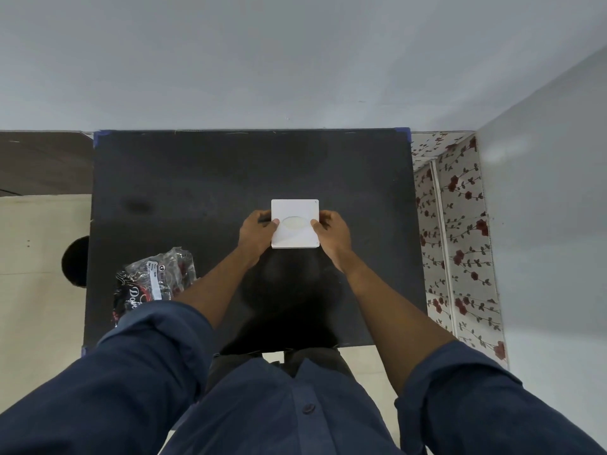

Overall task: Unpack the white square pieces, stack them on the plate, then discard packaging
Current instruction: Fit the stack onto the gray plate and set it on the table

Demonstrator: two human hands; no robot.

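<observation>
The left hand (258, 233) is seen closed on the left edge of a white square piece (295, 223), the thumb laid on its top face and the other fingers tucked out of sight beneath it. The right hand (330, 233) is closed in the same way on the right edge of the piece, thumb on top, remaining fingers hidden below. The piece is held flat between the two hands over the black table (203, 198), a little right of the table's middle. A faint oval mark is made out at the centre of the piece, and a thin edge is visible along its near side; whether one piece or a stack of several is held cannot be told. Whether the piece is resting on the table or lifted just clear of it cannot be told either.

A crumpled clear-and-dark plastic wrapper (154, 279) is seen lying on the table, near its left edge and well apart from the piece. Its near part is covered by the left sleeve (154, 349), and its printing is too small and creased to be read. A round dark object (76, 261) is seen beyond the table's left edge, cut off by the table, so its kind cannot be made out. A floral-patterned panel (460, 231) stands beside the table's right edge.
</observation>
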